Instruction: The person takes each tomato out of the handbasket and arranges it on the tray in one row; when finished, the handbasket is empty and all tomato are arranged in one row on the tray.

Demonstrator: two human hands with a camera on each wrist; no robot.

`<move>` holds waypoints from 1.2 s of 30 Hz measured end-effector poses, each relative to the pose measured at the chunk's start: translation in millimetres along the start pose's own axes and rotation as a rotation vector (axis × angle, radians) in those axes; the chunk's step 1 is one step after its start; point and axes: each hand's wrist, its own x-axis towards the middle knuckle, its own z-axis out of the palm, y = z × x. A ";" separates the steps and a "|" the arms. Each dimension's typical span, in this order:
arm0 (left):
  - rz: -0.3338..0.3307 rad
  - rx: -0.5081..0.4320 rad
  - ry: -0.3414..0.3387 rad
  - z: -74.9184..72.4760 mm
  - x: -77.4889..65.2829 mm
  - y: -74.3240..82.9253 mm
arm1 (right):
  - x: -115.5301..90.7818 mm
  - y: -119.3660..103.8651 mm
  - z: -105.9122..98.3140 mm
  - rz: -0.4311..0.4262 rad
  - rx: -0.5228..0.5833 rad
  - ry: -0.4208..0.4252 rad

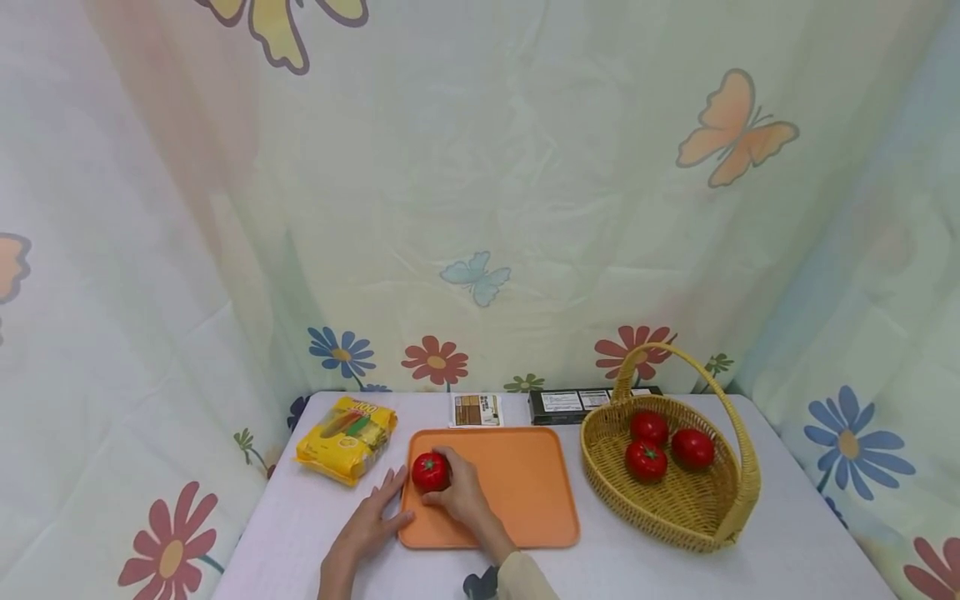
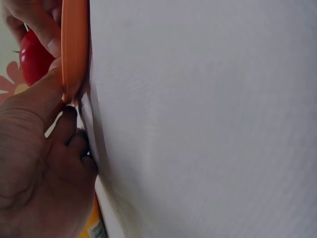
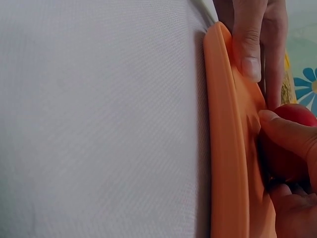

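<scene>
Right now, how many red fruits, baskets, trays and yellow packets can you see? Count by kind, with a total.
Red fruits: 4 (1 in the right hand, 3 in the wicker basket)
Baskets: 1
Orange tray: 1
Yellow packet: 1
Total: 7

Tomato (image 1: 430, 473) in right fingers (image 1: 454, 462) — left fingers (image 1: 388, 490) touching orange tray (image 1: 521, 487).

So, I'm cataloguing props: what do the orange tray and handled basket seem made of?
The orange tray looks like matte plastic, judging by its smooth, rounded rim. The handled basket has a slight sheen and visible weave, suggesting wicker, though woven plastic is possible.
</scene>
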 end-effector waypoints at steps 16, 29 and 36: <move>-0.001 0.016 0.009 0.6 -1.4 1.5 | 3.1 3.3 3.4 -0.005 -0.011 0.008; -0.024 0.020 0.002 4.5 0.2 3.4 | -2.2 3.7 -2.0 -0.020 0.037 -0.011; -0.032 0.032 0.010 3.8 -2.6 5.7 | -10.0 -2.7 -16.7 -0.022 0.108 -0.043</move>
